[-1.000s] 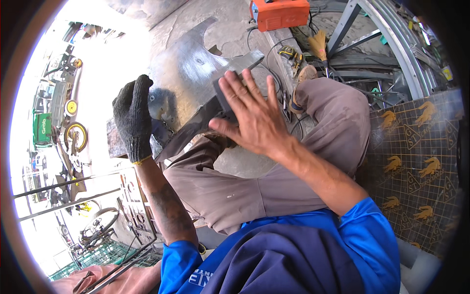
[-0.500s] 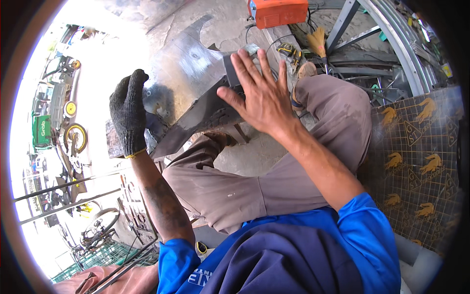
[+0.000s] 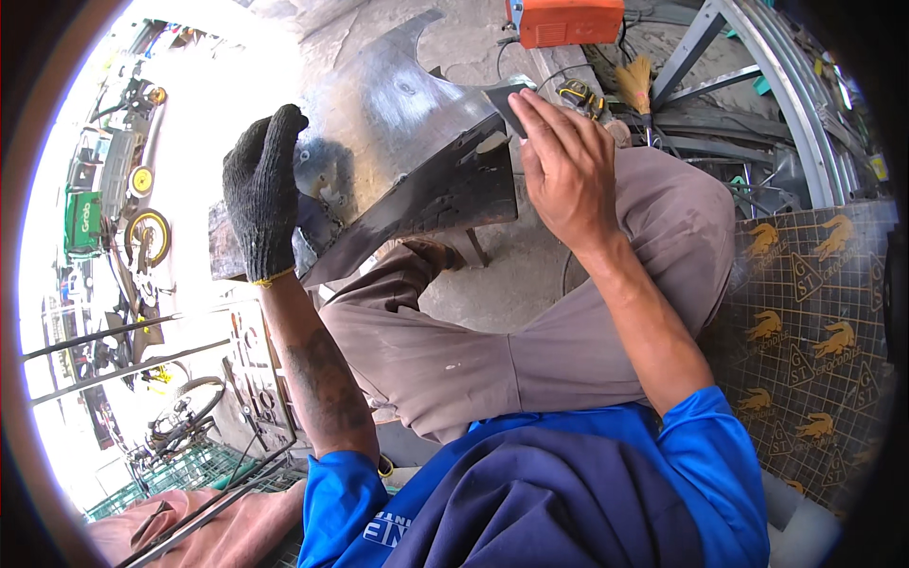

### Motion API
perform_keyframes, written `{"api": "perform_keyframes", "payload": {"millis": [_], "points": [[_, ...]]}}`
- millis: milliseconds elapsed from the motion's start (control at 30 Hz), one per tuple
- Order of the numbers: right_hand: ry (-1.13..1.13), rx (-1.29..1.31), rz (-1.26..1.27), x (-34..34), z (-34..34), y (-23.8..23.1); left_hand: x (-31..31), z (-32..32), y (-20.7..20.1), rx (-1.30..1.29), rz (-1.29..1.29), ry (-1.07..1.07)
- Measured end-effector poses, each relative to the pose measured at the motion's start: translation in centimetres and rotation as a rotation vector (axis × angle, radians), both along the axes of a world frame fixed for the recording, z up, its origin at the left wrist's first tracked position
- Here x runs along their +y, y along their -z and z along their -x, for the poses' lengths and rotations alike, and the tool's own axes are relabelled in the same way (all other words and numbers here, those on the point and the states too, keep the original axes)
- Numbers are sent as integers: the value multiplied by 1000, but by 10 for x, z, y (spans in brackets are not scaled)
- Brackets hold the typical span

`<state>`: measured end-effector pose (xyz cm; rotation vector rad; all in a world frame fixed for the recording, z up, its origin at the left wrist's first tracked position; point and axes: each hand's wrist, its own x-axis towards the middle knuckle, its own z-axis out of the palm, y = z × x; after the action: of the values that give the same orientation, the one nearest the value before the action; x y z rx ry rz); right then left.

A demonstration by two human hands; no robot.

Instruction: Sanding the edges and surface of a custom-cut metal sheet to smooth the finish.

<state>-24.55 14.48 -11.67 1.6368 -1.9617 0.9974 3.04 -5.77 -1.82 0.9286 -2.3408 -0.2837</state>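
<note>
A bent, silvery sheet-metal panel [image 3: 379, 104] with scorched patches and a dark, rough near face [image 3: 426, 194] lies in front of my knees. At its left end is my left hand [image 3: 263, 194], in a black knit glove with the fingers curled closed; what they grip is hidden. My bare right hand [image 3: 573, 170] is at the panel's right end. Its fingers lie close together on a small dark grey rectangular sheet [image 3: 507, 106], which looks like sandpaper. The thumb is mostly hidden.
An orange box-shaped machine [image 3: 568, 24] with cables stands beyond the panel. A yellow-black tape measure [image 3: 578, 95] and a straw broom [image 3: 634, 80] lie near it. Metal frames [image 3: 691, 47] and a printed brown board [image 3: 805, 331] are on my right. Bicycles [image 3: 185, 417] stand left.
My right hand has shifted right along the panel, taking the dark grey sheet with it; its spread fingers have come together. More of the panel's dark near face shows. My left hand stays by the panel.
</note>
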Motion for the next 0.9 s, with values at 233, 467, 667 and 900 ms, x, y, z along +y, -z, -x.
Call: {"api": "perform_keyframes", "payload": {"millis": [233,467,667,900], "points": [[-63,-86,-15,0,17,-2,2,-1,2,-17,50,51],[-33,-112,-45,-14,11,0,6,-2,-1,-36,54,29],[-33,-72,-150,-10,-26,20,13,9,-9,24,-36,24],[-86,24,-177,-5,-7,13,5,-1,-2,-22,52,41]]}}
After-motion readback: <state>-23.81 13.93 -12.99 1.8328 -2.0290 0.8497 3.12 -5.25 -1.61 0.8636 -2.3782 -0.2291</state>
